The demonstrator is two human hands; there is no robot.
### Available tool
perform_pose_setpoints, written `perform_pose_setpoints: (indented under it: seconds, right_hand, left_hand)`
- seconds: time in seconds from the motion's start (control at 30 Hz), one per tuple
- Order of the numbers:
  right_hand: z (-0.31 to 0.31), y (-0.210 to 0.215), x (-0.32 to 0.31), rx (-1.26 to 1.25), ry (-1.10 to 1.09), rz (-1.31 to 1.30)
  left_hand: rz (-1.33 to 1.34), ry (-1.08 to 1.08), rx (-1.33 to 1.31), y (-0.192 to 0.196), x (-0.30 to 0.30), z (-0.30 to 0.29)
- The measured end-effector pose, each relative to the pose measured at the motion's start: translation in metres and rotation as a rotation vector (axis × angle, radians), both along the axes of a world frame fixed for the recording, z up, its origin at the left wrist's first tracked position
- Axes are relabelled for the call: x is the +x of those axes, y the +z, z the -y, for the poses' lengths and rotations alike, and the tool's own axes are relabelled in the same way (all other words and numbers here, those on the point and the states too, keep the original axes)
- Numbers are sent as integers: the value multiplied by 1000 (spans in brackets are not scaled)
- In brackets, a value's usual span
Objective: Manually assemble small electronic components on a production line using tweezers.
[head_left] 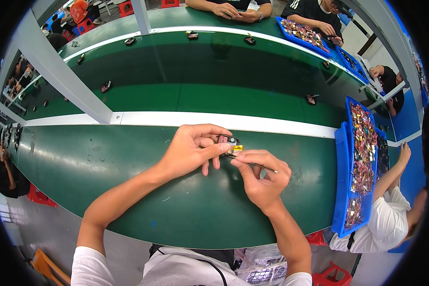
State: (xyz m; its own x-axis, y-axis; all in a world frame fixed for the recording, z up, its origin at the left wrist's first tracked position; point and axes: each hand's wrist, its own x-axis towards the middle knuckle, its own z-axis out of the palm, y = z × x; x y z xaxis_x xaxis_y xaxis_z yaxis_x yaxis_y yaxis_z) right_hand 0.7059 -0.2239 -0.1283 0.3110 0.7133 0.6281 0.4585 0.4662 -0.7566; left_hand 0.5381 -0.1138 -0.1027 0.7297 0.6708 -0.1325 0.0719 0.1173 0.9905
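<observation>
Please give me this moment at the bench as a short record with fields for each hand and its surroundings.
Left hand: left hand pinches a small black and red electronic part with a yellow tab between thumb and fingers.
Right hand: right hand holds a thin dark tweezer-like tool, tip at the part.
Surface: green work table, with a white rail behind.
Nearby: blue plastic tray of small mixed parts to the right.
Others: another person's hand beside the tray.
</observation>
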Motion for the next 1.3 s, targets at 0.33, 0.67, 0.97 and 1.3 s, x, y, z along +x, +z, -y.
perform_pose_setpoints:
  seconds: [0.33, 0.67, 0.97, 1.3]
  right_hand:
    - [0, -1, -5, 29, -18, 175]
    - [-8, -3, -17, 44, 9, 182]
    - [-7, 6, -23, 98, -129, 161]
    - [-8, 1, -30, 133, -105, 235]
  left_hand:
    - [-19, 124, 11, -3, 5, 9]
    - [-110, 142, 41, -8, -3, 1]
    - [-464, 521, 458, -24, -52, -134]
    - [-595, 256, 1206, -6, 53, -155]
